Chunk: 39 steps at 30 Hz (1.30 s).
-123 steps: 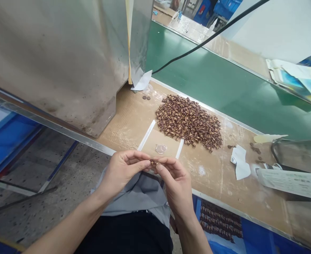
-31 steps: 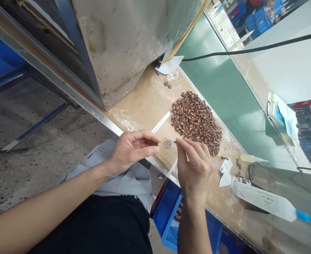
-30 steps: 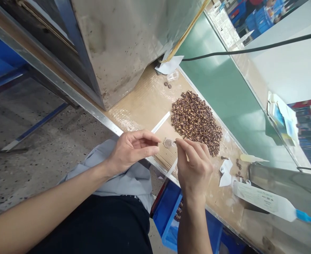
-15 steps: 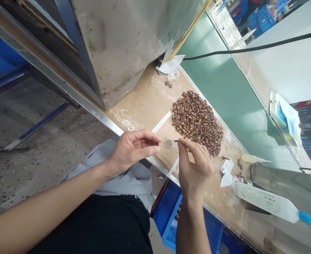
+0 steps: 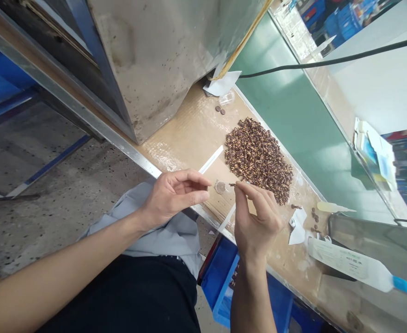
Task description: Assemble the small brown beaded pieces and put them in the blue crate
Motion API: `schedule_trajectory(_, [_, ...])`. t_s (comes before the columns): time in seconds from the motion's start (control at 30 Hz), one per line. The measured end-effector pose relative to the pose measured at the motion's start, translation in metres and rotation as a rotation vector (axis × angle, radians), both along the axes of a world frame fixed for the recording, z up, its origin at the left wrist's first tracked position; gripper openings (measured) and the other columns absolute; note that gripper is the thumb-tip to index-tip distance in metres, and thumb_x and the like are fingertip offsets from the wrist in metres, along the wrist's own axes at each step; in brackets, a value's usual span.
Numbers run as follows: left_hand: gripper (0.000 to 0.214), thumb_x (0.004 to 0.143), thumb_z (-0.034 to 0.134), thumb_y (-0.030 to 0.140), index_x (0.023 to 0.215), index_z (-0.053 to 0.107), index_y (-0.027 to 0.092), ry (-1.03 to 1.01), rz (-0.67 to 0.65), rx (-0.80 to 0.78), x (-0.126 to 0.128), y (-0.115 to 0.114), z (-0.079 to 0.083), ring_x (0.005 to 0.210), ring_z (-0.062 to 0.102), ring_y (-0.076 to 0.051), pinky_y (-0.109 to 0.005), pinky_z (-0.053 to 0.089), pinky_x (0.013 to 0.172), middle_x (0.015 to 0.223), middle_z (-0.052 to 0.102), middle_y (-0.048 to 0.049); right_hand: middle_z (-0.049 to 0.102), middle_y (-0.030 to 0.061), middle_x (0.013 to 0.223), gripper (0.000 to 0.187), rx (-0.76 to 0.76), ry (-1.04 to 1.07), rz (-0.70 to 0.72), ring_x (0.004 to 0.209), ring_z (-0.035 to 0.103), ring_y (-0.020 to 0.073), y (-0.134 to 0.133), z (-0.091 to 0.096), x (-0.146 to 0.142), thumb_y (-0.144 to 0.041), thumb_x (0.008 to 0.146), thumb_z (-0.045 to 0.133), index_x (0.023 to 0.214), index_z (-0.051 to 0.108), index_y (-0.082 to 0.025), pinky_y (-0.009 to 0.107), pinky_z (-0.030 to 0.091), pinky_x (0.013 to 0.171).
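Observation:
My left hand (image 5: 179, 194) hovers over the table's front edge, thumb and fingertips pinched around something small and dark that is mostly hidden. My right hand (image 5: 258, 212) faces it, pinching a small dark brown part (image 5: 232, 184) that sticks out past the fingertips toward the left. Between the two hands, a small round clear dish (image 5: 220, 187) rests on the tabletop. Just beyond my right hand lies a wide heap of small dark brown and gold parts (image 5: 255, 157).
A big metal box (image 5: 161, 60) stands on the table (image 5: 175, 143) at left. Two brown discs (image 5: 220, 110) and a clear cup (image 5: 227, 97) lie behind. At right are white paper (image 5: 297, 226), a squeeze bottle (image 5: 349, 263) and a dropper bottle (image 5: 333, 207). Below sits a blue bin (image 5: 220, 277).
My right hand has shifted very slightly to the right with the small dark part. The left hand stays in place.

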<state>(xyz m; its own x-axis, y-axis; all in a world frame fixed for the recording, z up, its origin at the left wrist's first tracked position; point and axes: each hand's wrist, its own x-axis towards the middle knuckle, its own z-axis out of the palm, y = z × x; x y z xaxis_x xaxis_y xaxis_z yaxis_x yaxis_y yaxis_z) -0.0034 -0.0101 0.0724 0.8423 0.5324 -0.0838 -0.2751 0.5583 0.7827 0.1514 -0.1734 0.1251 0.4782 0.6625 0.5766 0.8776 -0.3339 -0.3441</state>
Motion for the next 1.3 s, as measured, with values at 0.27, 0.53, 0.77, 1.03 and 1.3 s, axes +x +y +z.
schedule_trajectory(0.27, [0.02, 0.09, 0.107, 0.024, 0.108, 0.097, 0.022, 0.017, 0.017, -0.002, 0.002, 0.001, 0.002, 0.097, 0.087, -0.016, -0.021, 0.072, 0.093, 0.106, 0.091, -0.0058, 0.09, 0.0058, 0.112, 0.018, -0.053, -0.108, 0.018, 0.101, 0.08, 0.025, 0.003, -0.003, 0.006, -0.013, 0.12, 0.073, 0.119, 0.087, -0.025, 0.04, 0.065, 0.094])
schedule_trajectory(0.53, [0.021, 0.088, 0.108, 0.025, 0.105, 0.097, 0.022, 0.045, 0.018, -0.012, 0.001, 0.0, 0.005, 0.096, 0.086, -0.016, -0.022, 0.071, 0.092, 0.104, 0.091, -0.0051, 0.091, 0.0045, 0.112, 0.022, -0.076, -0.109, 0.02, 0.1, 0.081, 0.0253, 0.003, -0.005, 0.007, -0.018, 0.123, 0.069, 0.12, 0.088, -0.028, 0.043, 0.066, 0.093])
schedule_trajectory(0.77, [0.023, 0.09, 0.108, 0.03, 0.108, 0.096, 0.021, 0.046, -0.002, 0.003, 0.001, 0.001, 0.0, 0.099, 0.086, -0.018, -0.026, 0.071, 0.095, 0.108, 0.091, -0.007, 0.092, 0.0048, 0.113, 0.014, 0.0, 0.001, -0.023, 0.103, 0.083, 0.0267, 0.003, -0.007, 0.008, -0.017, 0.119, 0.079, 0.12, 0.089, -0.027, 0.043, 0.065, 0.095])
schedule_trajectory(1.03, [0.022, 0.09, 0.108, 0.028, 0.107, 0.096, 0.022, 0.016, 0.001, -0.012, 0.002, 0.0, 0.0, 0.097, 0.085, -0.017, -0.025, 0.071, 0.093, 0.105, 0.09, -0.0063, 0.091, 0.0046, 0.111, 0.016, 0.026, 0.009, -0.012, 0.101, 0.084, 0.0268, 0.005, -0.014, 0.008, -0.015, 0.118, 0.078, 0.12, 0.089, -0.027, 0.043, 0.065, 0.095])
schedule_trajectory(1.3, [0.021, 0.091, 0.107, 0.028, 0.108, 0.096, 0.022, 0.018, -0.007, -0.002, 0.002, 0.001, 0.0, 0.099, 0.085, -0.017, -0.025, 0.071, 0.094, 0.105, 0.09, -0.0062, 0.091, 0.005, 0.111, 0.014, 0.028, 0.0, -0.033, 0.101, 0.083, 0.0263, 0.001, -0.013, 0.009, -0.018, 0.119, 0.078, 0.12, 0.089, -0.026, 0.043, 0.066, 0.093])
